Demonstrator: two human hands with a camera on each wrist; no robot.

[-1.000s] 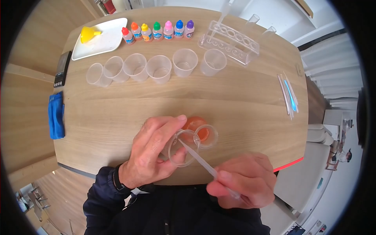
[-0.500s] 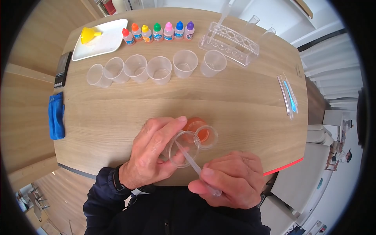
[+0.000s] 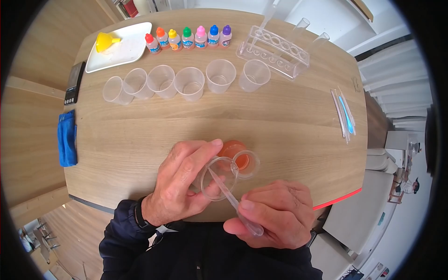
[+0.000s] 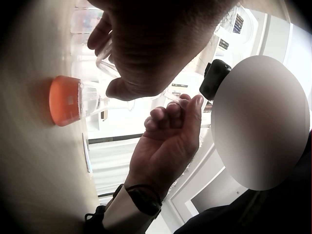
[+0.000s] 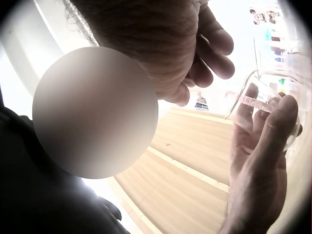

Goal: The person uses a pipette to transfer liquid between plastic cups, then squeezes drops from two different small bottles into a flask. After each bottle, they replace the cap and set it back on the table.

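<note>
Pale wood-grain tabletop (image 3: pixel 280 121), and over its near edge the left hand (image 3: pixel 179 179) holds a clear round-mouthed vessel (image 3: pixel 217 199) in a grip of fingers and thumb. The right hand (image 3: pixel 280 214) has a narrow grip, pinching a translucent plastic pipette (image 3: pixel 232 200) whose tip slants into the vessel's mouth. Just past the rim stands a clear flask of orange liquid (image 3: pixel 230 148); from here I can't tell whether they touch.

I'd steady the vessel, rest the tip against its inner wall and squeeze the bulb gently; a hard pinch could splash, and a stray elbow could nudge the flask.

Counting: seven small colour-capped bottles (image 3: pixel 188 38), six clear plastic cups (image 3: pixel 190 84), one white tray (image 3: pixel 133 49) with one yellow funnel (image 3: pixel 105 43), one clear test-tube rack (image 3: pixel 291 70), one black scale (image 3: pixel 73 84), one folded blue cloth (image 3: pixel 67 140). Slim sticks (image 3: pixel 347 119) lie too close together to count.
</note>
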